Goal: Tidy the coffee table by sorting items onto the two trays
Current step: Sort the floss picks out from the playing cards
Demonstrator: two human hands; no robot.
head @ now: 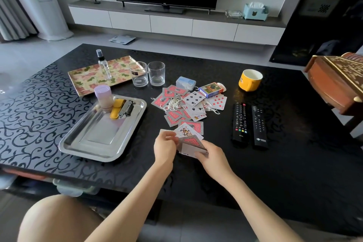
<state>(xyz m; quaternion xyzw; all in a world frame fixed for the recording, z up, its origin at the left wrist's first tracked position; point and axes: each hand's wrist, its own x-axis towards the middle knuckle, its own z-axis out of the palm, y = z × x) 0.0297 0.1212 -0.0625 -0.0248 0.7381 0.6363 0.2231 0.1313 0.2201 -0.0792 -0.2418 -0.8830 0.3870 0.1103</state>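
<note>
Both hands are on a small stack of cards near the tabletop's front edge. The left hand pinches its left side and the right hand grips it from the right. Loose cards lie scattered mid-table. The steel tray sits toward the left edge, with the floral tray behind it.

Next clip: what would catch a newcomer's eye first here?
Scattered playing cards lie mid-table, with the left hand and right hand holding a stack just in front. The yellow mug stands out at the far right; the steel tray sits left.
</note>
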